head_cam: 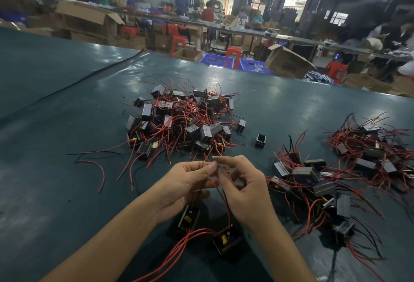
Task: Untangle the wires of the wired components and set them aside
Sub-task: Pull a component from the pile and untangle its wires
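Pinching a few thin red and black wires (228, 214) between them, the left hand (186, 184) and the right hand (245, 192) meet fingertip to fingertip over the near part of the dark green table (67, 124). The left hand's thumb and curled fingers close on the strands from one side, and the right hand's thumb and forefinger nip them from the other, its remaining fingers bent loosely. The wires run down from this grip to two small black wired components: the left component (189, 216) is below the left wrist, and the right component (226, 240), showing a yellow part on its face, is below the right wrist. Both are blurred, so it cannot be told whether they rest on the table or hang just above it. More red leads trail from them toward the lower left. Beyond the hands lies the tangled heap (181, 122) of like components, red wires sticking out all round. A lone component (260, 140) stands just beside the heap's right edge. To the right is a nearer pile (313, 183), and a farther pile (369, 147) lies behind it. A loose red wire (100, 172) curves on the table at the left. Past the table stand cardboard boxes (286, 62) and blue crates (218, 60).
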A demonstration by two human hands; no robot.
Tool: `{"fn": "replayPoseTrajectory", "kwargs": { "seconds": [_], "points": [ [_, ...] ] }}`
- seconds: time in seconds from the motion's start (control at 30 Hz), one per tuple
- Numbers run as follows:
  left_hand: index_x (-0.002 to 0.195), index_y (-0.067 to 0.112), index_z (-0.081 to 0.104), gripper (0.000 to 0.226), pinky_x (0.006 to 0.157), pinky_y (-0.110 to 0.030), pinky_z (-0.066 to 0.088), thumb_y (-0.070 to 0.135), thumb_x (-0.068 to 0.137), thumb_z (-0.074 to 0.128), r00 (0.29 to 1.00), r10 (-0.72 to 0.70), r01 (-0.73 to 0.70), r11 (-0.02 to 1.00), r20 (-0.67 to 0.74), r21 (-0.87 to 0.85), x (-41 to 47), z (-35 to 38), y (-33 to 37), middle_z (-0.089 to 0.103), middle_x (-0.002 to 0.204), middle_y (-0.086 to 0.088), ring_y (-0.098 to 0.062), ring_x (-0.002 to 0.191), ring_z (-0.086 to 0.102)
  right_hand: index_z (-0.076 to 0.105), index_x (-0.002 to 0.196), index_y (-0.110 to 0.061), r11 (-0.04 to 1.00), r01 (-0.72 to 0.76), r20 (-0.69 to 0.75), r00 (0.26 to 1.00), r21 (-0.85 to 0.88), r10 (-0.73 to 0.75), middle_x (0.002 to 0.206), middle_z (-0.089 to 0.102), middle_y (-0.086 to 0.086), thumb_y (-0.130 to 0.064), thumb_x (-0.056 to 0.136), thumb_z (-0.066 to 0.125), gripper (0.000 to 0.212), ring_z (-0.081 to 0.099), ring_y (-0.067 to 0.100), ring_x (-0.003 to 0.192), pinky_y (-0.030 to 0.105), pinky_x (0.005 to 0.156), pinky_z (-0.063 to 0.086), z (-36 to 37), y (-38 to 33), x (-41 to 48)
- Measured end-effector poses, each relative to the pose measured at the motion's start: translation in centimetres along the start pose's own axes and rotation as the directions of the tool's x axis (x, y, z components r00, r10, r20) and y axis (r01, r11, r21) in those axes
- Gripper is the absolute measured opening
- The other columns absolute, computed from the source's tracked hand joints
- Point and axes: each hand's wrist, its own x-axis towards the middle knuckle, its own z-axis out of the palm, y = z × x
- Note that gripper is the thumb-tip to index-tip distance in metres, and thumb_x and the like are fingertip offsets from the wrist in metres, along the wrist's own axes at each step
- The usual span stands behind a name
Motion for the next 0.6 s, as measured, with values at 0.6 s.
{"fn": "replayPoseTrajectory", "kwargs": {
  "seconds": [0.6],
  "points": [
    [0.087, 0.019, 0.076, 0.024, 0.061, -0.023, 0.050, 0.037, 0.081, 0.062, 0.998, 0.038, -0.045, 0.989, 0.055, 0.142, -0.40, 0.49, 0.37, 0.074, 0.090, -0.006, -0.011, 0.067, 0.065, 0.068, 0.086, -0.016, 0.986, 0.077, -0.123, 0.988, -0.146, -0.096, 0.083, 0.059, -0.005, -0.012, 0.089, 0.067, 0.005, 0.054, 0.007, 0.065, 0.013, 0.057, 0.041, -0.42, -0.30, 0.49]
  ]
}}
